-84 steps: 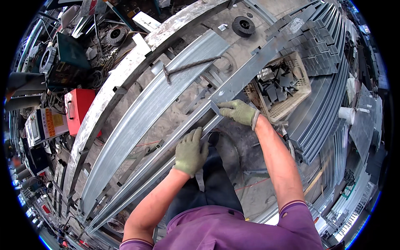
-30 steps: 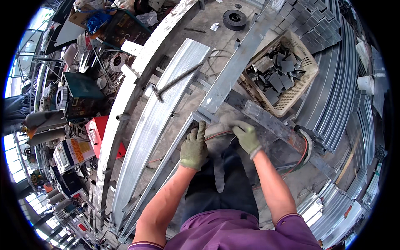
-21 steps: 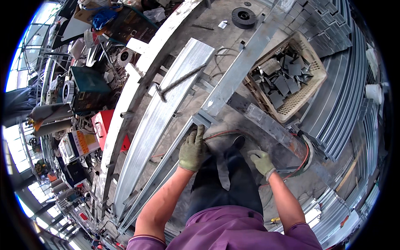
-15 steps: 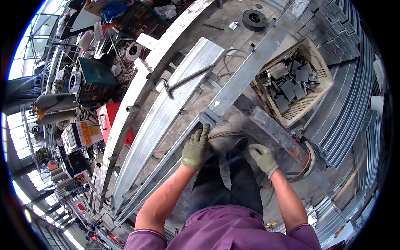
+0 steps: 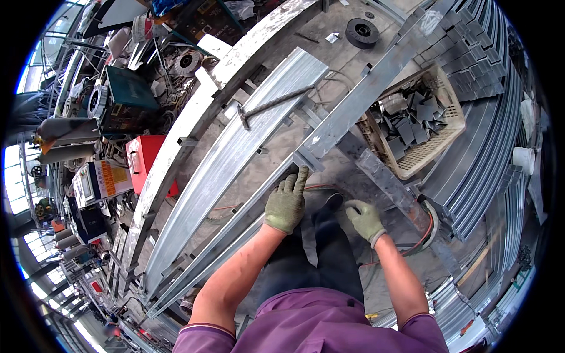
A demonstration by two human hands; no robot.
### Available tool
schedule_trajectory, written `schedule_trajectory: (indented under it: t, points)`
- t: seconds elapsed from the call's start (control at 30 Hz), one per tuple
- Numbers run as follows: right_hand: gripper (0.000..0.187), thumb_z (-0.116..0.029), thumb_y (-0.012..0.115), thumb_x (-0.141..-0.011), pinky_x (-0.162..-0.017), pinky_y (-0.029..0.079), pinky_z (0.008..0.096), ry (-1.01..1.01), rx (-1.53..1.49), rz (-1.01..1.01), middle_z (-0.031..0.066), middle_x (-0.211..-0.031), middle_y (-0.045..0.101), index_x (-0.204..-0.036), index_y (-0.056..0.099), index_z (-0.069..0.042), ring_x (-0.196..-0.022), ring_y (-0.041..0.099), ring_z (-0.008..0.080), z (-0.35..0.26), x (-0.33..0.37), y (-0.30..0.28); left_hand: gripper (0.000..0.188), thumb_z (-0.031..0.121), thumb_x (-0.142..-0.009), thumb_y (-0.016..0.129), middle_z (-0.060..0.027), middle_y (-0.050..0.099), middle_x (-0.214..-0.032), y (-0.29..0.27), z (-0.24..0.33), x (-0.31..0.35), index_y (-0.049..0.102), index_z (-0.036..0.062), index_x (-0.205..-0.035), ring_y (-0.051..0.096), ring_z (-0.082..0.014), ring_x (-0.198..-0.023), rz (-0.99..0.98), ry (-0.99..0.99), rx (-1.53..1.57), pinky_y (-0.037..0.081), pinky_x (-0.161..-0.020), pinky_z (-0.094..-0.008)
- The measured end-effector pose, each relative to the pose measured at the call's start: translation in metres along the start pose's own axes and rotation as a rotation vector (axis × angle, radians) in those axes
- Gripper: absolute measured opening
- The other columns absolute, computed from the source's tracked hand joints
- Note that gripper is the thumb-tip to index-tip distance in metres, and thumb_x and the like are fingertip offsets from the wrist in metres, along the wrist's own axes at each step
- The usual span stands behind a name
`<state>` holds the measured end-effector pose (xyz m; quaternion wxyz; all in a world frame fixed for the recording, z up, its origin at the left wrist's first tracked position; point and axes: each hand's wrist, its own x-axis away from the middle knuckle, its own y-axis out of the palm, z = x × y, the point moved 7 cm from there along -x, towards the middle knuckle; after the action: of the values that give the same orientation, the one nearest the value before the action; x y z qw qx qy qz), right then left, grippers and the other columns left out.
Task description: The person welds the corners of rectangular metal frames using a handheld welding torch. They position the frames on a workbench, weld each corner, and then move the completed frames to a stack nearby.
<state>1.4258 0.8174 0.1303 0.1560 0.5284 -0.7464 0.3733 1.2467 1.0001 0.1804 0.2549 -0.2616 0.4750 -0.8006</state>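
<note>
My left hand, in a green-grey work glove, lies on a long metal channel with its fingers stretched out. Its index fingertip touches a short metal bracket at the channel's end, against a flat steel beam that runs up to the right. My gloved right hand hangs in the air beside my leg; its fingers curl loosely, a gap shows between thumb and fingers, and nothing is seen in it. A hammer rests on a wide, shiny metal profile to the left.
A cream plastic crate holds many small metal plates, with stacked metal profiles to its right. On the floor lie a black reel and a red hose. A red box and machines stand far left.
The bracket has turned and now sits closer against the steel beam, with my left index finger still at it. My right hand stays off the metal, little changed. The whole view has shifted slightly.
</note>
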Motion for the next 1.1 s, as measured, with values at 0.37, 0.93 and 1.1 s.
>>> schedule_trajectory:
  t: [0.37, 0.93, 1.1]
  points:
    - [0.026, -0.017, 0.067, -0.099, -0.096, 0.056, 0.0389, -0.436, -0.194, 0.232, 0.0202, -0.116, 0.075, -0.117, 0.076, 0.0, -0.109, 0.072, 0.0342, -0.146, -0.061, 0.041, 0.075, 0.009, -0.09, 0.061, -0.0194, 0.063, -0.131, -0.003, -0.003, 0.002, 0.039, 0.0065, -0.161, 0.065, -0.0379, -0.116, 0.0, 0.026, 0.055, 0.055, -0.097, -0.0491]
    - [0.025, -0.02, 0.07, -0.099, -0.097, 0.056, 0.0408, -0.435, -0.135, 0.213, 0.019, -0.115, 0.077, -0.116, 0.078, -0.002, -0.108, 0.073, 0.0346, -0.131, -0.077, 0.053, 0.055, 0.033, -0.087, 0.076, -0.0269, 0.071, -0.117, -0.02, -0.131, 0.065, 0.064, 0.0095, -0.136, 0.069, -0.0472, -0.106, -0.215, -0.532, 0.212, 0.055, -0.091, -0.0565]
    - [0.025, -0.02, 0.07, -0.098, -0.099, 0.056, 0.0413, -0.467, -0.139, 0.204, 0.0187, -0.115, 0.077, -0.115, 0.078, -0.003, -0.109, 0.072, 0.035, -0.132, -0.077, 0.052, 0.041, 0.034, -0.09, 0.073, -0.0234, 0.075, -0.098, -0.017, -0.128, 0.062, 0.068, 0.0118, -0.123, 0.072, -0.046, -0.096, -0.106, -0.447, 0.156, 0.055, -0.084, -0.0573]
